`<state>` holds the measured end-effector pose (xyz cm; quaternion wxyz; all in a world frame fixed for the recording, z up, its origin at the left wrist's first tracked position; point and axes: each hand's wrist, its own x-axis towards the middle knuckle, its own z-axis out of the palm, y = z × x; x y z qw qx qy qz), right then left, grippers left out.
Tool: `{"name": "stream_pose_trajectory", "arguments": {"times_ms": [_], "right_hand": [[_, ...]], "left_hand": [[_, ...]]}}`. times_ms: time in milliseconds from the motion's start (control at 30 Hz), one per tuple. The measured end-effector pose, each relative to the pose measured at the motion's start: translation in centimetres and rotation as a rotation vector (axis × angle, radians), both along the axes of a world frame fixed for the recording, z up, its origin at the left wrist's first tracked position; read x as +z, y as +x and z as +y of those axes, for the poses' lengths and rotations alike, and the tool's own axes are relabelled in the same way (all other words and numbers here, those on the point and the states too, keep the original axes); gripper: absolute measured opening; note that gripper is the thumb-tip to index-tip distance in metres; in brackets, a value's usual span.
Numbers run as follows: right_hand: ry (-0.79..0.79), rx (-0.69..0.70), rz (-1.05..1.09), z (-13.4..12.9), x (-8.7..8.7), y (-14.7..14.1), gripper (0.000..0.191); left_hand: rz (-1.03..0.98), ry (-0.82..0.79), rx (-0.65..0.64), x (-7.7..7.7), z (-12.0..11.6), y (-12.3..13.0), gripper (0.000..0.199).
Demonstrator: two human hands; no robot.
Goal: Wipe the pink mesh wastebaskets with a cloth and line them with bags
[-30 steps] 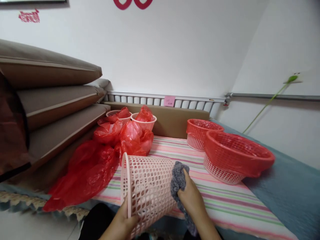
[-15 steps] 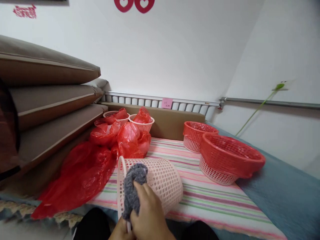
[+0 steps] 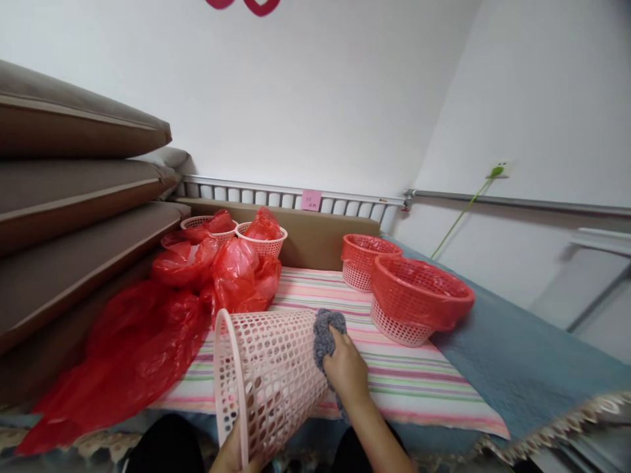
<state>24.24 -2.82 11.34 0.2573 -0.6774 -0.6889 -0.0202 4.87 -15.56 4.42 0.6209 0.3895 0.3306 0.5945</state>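
Note:
A pale pink perforated plastic basket (image 3: pixel 280 368) lies tilted on its side in front of me, its open rim facing left. My left hand (image 3: pixel 235 453) grips that rim low down, with some fingers inside, seen through the holes. Against the basket's base, at its right end, my right hand (image 3: pixel 348 368) presses a grey knitted cloth (image 3: pixel 327 336); the cloth is bunched under the fingers and part of it hangs below them.
Red plastic bags (image 3: pixel 142 348) lie heaped at left, beside stacked cushions (image 3: pixel 83 249). Behind them stand two baskets (image 3: pixel 263 246) with red bags inside. On the right are two baskets lined with red bags (image 3: pixel 419 295). A striped cloth (image 3: pixel 414 374) covers the surface.
My right hand and the grey cloth have moved from the basket's rim to its base on the right. The view has turned slightly right.

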Motion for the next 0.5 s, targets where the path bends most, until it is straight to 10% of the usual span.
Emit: {"name": "stream_pose_trajectory", "arguments": {"times_ms": [500], "right_hand": [[-0.087, 0.072, 0.117, -0.5, 0.5, -0.6, 0.057]], "left_hand": [[-0.076, -0.116, 0.109, 7.8, 2.2, -0.2, 0.106]]}}
